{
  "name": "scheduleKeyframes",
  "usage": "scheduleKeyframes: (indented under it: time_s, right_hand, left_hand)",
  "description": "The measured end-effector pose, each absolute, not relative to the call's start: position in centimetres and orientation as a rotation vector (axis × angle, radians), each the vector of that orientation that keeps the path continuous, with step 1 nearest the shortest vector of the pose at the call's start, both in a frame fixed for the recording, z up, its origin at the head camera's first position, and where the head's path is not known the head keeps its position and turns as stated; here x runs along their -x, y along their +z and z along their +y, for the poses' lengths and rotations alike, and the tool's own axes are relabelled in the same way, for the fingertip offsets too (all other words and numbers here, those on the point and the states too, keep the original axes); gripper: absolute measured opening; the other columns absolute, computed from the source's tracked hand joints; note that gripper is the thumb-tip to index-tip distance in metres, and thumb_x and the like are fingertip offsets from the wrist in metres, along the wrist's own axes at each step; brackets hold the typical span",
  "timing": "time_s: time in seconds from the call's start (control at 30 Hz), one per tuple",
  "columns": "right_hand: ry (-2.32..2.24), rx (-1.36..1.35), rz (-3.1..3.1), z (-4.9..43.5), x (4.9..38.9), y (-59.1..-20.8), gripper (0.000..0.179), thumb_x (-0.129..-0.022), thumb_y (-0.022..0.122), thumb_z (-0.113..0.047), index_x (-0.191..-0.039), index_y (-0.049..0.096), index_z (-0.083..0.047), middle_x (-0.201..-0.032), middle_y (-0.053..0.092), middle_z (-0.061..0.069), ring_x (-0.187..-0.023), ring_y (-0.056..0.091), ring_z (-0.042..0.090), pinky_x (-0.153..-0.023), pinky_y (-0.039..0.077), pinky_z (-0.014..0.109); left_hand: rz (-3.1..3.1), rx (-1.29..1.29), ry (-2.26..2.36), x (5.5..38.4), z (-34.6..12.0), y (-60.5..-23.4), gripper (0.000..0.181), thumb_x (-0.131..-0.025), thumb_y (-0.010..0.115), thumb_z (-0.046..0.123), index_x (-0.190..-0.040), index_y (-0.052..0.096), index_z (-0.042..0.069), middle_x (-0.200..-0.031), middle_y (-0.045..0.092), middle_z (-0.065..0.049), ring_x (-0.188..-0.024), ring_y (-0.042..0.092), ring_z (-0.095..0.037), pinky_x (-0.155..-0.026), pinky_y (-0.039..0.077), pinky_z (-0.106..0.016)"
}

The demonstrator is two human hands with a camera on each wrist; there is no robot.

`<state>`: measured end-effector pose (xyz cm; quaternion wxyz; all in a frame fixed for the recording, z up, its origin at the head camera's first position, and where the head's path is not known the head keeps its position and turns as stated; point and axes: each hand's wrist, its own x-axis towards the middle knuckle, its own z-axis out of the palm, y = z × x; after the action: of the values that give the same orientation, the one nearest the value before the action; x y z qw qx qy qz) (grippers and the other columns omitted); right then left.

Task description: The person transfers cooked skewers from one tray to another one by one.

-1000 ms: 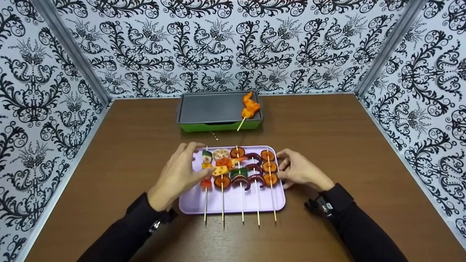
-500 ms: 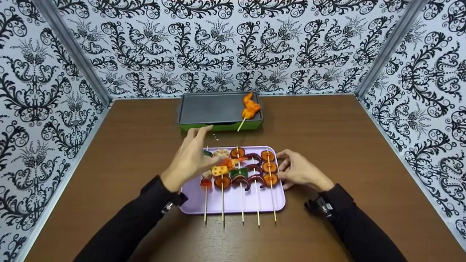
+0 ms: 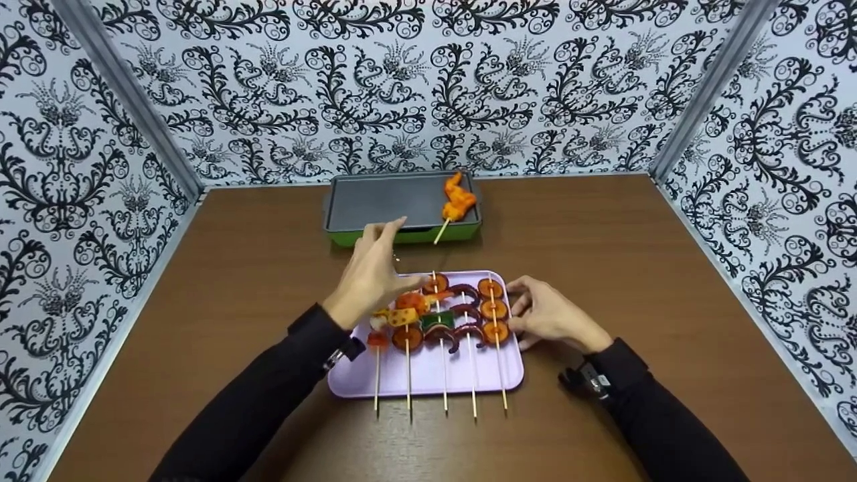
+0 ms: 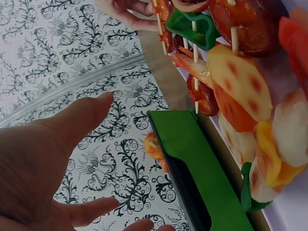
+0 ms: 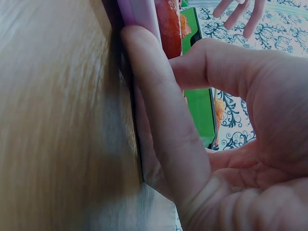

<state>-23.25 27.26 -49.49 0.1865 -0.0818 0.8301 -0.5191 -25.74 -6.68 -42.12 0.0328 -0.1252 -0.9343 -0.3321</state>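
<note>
A pale purple tray (image 3: 428,375) on the table carries several toy food skewers, their sticks poking past its near edge. Among them are a skewer of round orange-brown slices (image 3: 494,309), one with dark red tentacles (image 3: 466,311) and one with a yellow spotted piece (image 3: 403,317). My left hand (image 3: 371,274) hovers over the tray's far left part, thumb and fingers spread, holding nothing; it hides the far end of the leftmost skewers. With its fingers bent at the tray's right rim, my right hand (image 3: 546,311) holds the tray; a fingertip (image 5: 139,38) presses the rim.
Behind the tray stands a green toy grill (image 3: 345,237) with a grey top plate (image 3: 381,197). An orange chicken wing skewer (image 3: 458,199) lies on the plate's right side, its stick over the front edge. Patterned panels (image 3: 408,87) enclose the back and both sides.
My left hand has moved away from the left skewers, forward and to the right, toward the grill. My right hand stays at the tray's rim; the skewers have not moved.
</note>
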Motion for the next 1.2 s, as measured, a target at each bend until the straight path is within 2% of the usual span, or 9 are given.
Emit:
scheduleKeyframes:
  time_s: [0.13,0.37,0.47,0.7,0.97,1.2]
  right_hand:
    - [-1.458,0.227,2.339,27.2,23.3,-49.4,0.076,-0.095,0.081,0.002,-0.162,0.046,0.009,-0.110,0.070,0.017,-0.080,0.078,0.022,-0.068,0.075,0.042]
    - [-1.467,0.226,2.337,27.3,23.3,-49.3,0.074,-0.095,0.079,0.003,-0.161,0.047,0.010,-0.109,0.068,0.017,-0.081,0.077,0.021,-0.068,0.075,0.041]
    - [-1.474,0.227,2.329,27.2,23.2,-49.4,0.073,-0.095,0.079,0.003,-0.161,0.047,0.010,-0.109,0.068,0.017,-0.081,0.077,0.021,-0.068,0.075,0.041]
    - [-1.474,0.216,2.328,27.1,23.1,-49.3,0.074,-0.095,0.080,0.003,-0.161,0.046,0.010,-0.110,0.068,0.017,-0.080,0.077,0.022,-0.069,0.075,0.042]
    - [-1.481,0.207,2.325,27.1,23.1,-49.2,0.075,-0.094,0.080,0.004,-0.161,0.046,0.010,-0.109,0.068,0.017,-0.080,0.077,0.022,-0.069,0.075,0.042]
    - [-1.471,0.229,2.333,27.1,23.2,-49.3,0.076,-0.094,0.080,0.003,-0.161,0.046,0.010,-0.109,0.068,0.017,-0.081,0.076,0.021,-0.067,0.075,0.041]
  left_hand:
    - [-2.889,0.360,-1.011,26.7,-6.0,-42.3,0.116,-0.089,0.105,0.038,-0.182,0.039,0.017,-0.176,0.045,-0.023,-0.159,0.053,-0.047,-0.124,0.061,-0.062]
    - [-2.909,0.312,-1.007,28.2,-4.6,-42.3,0.118,-0.087,0.105,0.039,-0.182,0.037,0.022,-0.178,0.042,-0.024,-0.159,0.053,-0.045,-0.103,0.072,-0.056]
    - [-2.896,0.313,-1.014,28.7,-4.2,-42.5,0.117,-0.087,0.106,0.038,-0.182,0.039,0.022,-0.176,0.043,-0.025,-0.156,0.055,-0.045,-0.101,0.073,-0.054]
    - [-2.875,0.311,-1.055,30.0,-3.3,-42.9,0.113,-0.086,0.107,0.036,-0.179,0.045,0.025,-0.175,0.044,-0.021,-0.155,0.056,-0.043,-0.106,0.070,-0.052]
    - [-2.830,0.361,-1.126,31.5,-2.1,-43.2,0.105,-0.086,0.107,0.029,-0.175,0.052,0.018,-0.167,0.049,-0.025,-0.151,0.058,-0.045,-0.127,0.059,-0.056]
    - [-2.834,0.350,-1.122,32.9,-1.3,-43.3,0.097,-0.084,0.108,0.025,-0.168,0.060,0.015,-0.161,0.057,-0.025,-0.144,0.063,-0.041,-0.129,0.058,-0.052]
